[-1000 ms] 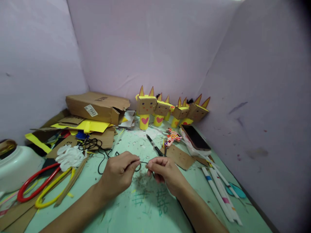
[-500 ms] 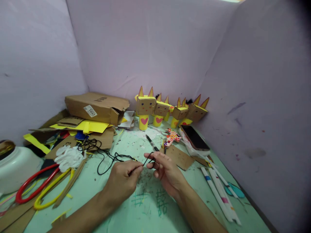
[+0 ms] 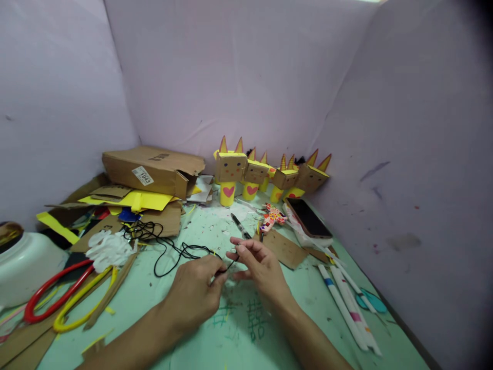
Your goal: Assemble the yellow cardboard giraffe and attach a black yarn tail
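My left hand (image 3: 194, 293) and my right hand (image 3: 259, 267) meet low in the middle of the green table (image 3: 200, 231). Both pinch a thin black cord (image 3: 169, 250) between thumb and fingers. The cord runs left from my fingers in loose loops to a tangle beside the cardboard scraps. A black pen (image 3: 241, 226) lies just beyond my right hand. Several yellow and cardboard figures (image 3: 231, 172) with pointed ears and pink hearts stand in a row at the back wall.
A cardboard box (image 3: 152, 169) and yellow paper (image 3: 131, 200) lie back left. Red and yellow loops (image 3: 61, 298) and white cut-outs (image 3: 110, 246) sit at left by a white tub (image 3: 23, 262). A phone (image 3: 308, 218), cardboard piece (image 3: 285, 246) and paper rolls (image 3: 346, 303) lie right.
My hands moved slightly away from me and drew closer together. The loop held up between them half a second ago is now pulled short between my fingertips.
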Motion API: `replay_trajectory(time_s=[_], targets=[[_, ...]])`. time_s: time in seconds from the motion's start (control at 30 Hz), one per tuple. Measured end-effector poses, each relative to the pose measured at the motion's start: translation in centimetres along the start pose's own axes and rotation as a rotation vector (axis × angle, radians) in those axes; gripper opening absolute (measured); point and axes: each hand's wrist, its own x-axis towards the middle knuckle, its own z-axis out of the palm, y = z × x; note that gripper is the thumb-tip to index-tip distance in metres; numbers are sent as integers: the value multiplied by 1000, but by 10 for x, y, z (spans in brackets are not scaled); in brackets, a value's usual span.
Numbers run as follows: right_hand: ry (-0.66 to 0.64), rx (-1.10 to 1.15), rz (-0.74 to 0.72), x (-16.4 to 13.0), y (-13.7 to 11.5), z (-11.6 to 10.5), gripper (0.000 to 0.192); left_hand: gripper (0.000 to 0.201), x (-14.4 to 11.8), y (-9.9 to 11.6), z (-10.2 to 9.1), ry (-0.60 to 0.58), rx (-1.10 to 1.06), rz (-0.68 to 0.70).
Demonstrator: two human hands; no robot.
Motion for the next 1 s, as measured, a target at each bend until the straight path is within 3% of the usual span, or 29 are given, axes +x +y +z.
replay_trajectory(time_s=[0.3,0.5,0.63,0.73,0.83,1.0], targets=[[11,-36,-63,-2,1,1,31,23,2,-3,-10,-100,215,-47],[21,-22,-70,-3,-1,2,30,18,-4,4,-2,-195,42,200],[17,-103,-65,1,4,0,30,17,-4,3,-9,-12,-2,205],[-58,-167,-35,2,9,-1,25,17,0,-1,-19,129,-96,244],[-108,-213,-23,1,13,-1,24,19,2,-2,-25,184,-143,316],[-153,-214,28,-4,7,1,27,18,3,-5,-24,246,-162,292]])
